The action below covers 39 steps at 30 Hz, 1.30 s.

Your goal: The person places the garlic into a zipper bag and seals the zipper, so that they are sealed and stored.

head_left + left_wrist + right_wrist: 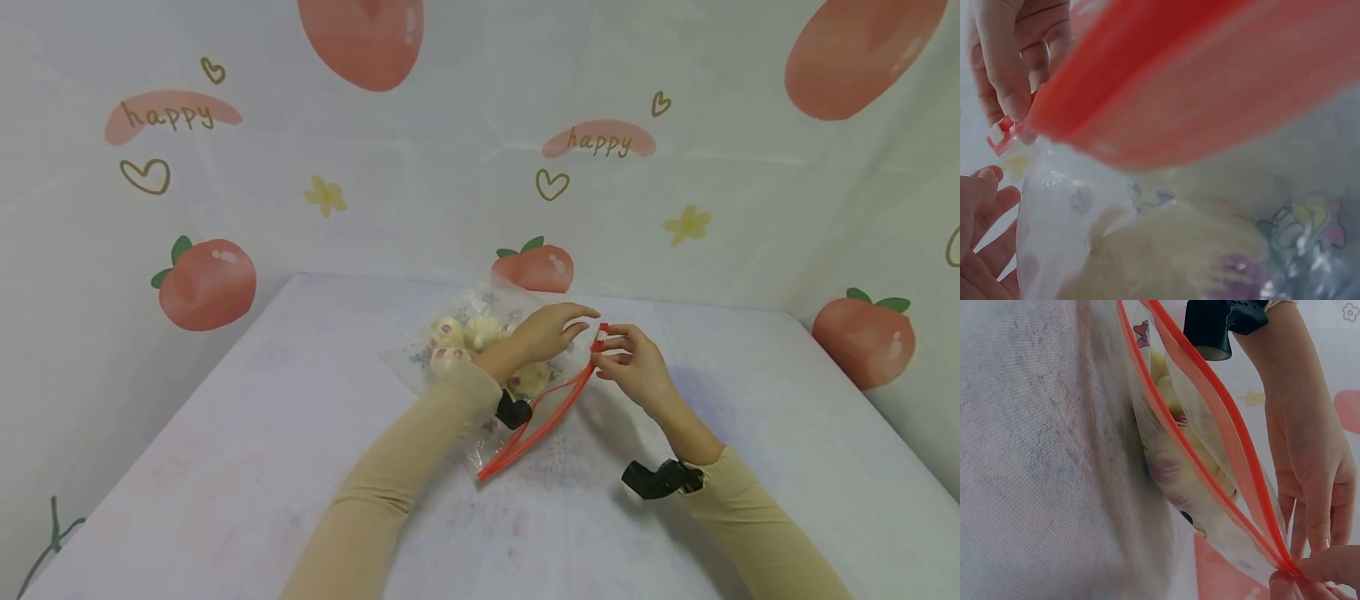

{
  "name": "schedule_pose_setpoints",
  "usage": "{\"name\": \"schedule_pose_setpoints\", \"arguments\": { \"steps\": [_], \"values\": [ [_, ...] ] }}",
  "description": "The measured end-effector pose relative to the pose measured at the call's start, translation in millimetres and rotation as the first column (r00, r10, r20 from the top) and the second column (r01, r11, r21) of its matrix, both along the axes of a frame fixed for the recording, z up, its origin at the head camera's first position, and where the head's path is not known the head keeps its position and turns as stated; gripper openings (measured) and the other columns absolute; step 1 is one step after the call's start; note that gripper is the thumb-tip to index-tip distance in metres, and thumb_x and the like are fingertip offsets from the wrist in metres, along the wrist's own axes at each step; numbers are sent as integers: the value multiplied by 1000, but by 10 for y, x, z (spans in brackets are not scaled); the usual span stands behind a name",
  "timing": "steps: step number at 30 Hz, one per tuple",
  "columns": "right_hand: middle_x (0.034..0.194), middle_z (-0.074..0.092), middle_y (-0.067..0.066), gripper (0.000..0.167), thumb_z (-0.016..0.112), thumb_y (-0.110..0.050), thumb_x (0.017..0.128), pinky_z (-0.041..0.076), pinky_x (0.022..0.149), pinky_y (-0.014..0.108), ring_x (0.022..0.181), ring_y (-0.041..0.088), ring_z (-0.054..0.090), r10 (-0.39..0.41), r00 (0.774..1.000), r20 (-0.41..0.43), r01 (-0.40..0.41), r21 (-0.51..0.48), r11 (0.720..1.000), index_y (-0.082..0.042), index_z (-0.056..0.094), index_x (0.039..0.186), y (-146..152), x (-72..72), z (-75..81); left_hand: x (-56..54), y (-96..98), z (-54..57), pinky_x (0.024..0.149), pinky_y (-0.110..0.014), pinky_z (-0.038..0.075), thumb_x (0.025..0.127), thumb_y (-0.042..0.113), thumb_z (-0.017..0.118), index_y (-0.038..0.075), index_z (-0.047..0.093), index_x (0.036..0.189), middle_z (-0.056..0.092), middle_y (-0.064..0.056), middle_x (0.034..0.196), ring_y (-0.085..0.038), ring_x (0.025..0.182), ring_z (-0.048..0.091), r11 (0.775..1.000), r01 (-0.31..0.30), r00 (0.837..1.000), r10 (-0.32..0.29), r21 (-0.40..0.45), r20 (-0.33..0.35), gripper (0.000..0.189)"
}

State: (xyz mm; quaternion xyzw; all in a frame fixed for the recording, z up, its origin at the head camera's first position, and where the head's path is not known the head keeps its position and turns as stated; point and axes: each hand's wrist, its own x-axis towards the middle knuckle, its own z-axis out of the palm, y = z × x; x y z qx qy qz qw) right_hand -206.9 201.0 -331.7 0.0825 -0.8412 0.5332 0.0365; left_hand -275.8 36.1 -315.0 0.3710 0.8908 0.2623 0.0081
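A clear zip bag (pixel 412 354) with a red zip edge (pixel 557 419) lies on the table, its mouth parted toward the near right. Inside sit several round cream-coloured things with purple patches (pixel 447 332); their kind is unclear. At the far end of the zip, thumb and fingers of my right hand (pixel 637 367) pinch the red edge beside a small red and white slider (pixel 1001 133). My left hand (pixel 546 332) reaches over the bag, fingers loosely extended and holding nothing, close to that same end. In the right wrist view, the left hand (pixel 1313 469) hangs behind the bag's open mouth.
A white cloth covers the table (pixel 262 433). Behind it stands a white backdrop (pixel 450 167) printed with red fruit, hearts and flowers. Each wrist carries a black camera, such as the one on the right wrist (pixel 660 479). A dark green cord (pixel 54 533) shows at the lower left.
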Motion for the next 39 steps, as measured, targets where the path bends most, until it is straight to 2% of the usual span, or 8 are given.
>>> {"name": "schedule_pose_setpoints", "arguments": {
  "steps": [9,14,23,25,27,32,37,39],
  "values": [
    [106,60,33,40,60,-2,88,55,64,17,68,-6,63,-26,999,-47,27,18,999,8,44,123,-29,-19,5,46,3,12,101,-29,44,97,20,51,17,52,132,55,0,135,-16,121,54,1000,8,1000,-8,15,-11,35],
    [102,61,29,34,60,-7,90,55,65,17,67,-6,62,-37,998,-52,39,42,998,7,48,119,-29,-16,9,50,3,17,99,-28,45,94,23,55,17,57,123,59,1,128,-16,114,58,999,-1,1000,1,40,-10,30],
    [100,65,27,30,58,-20,93,56,64,19,68,-6,62,-30,996,-80,35,59,998,4,56,111,-16,-54,-35,50,-20,12,78,-19,47,91,22,60,14,61,108,64,0,119,-15,75,66,996,4,1000,-5,90,11,18],
    [101,64,26,31,59,-23,93,56,65,20,68,-5,62,-28,996,-87,35,76,997,3,58,109,-13,-61,-41,44,-33,9,77,-18,48,91,19,61,12,62,105,64,-2,120,-17,76,67,994,15,999,-20,109,39,16],
    [102,64,24,30,59,-24,92,56,65,20,68,-4,62,-21,995,-94,30,100,995,2,59,108,-9,-65,-46,38,-45,8,78,-21,50,91,18,61,10,62,101,64,-3,120,-18,89,67,992,27,997,-35,123,64,13],
    [102,64,23,25,58,-20,93,55,64,18,69,3,62,18,991,-129,3,155,988,1,59,107,-7,-74,-52,25,-72,23,93,-34,49,90,18,62,8,63,96,65,-5,121,-18,115,58,992,38,996,-47,119,77,12],
    [96,65,21,18,59,-15,92,51,62,17,68,14,64,38,981,-190,-3,184,983,0,59,103,-16,-74,-51,22,-90,39,98,-33,47,89,21,63,10,63,94,65,-3,120,-17,119,57,994,20,996,-29,107,82,11],
    [93,65,20,16,59,-13,92,50,61,18,67,13,63,46,976,-212,-4,195,981,0,60,101,-16,-72,-48,24,-94,44,99,-33,47,89,21,63,10,63,93,65,-3,119,-18,119,57,993,16,996,-26,114,89,12]
  ]
}}
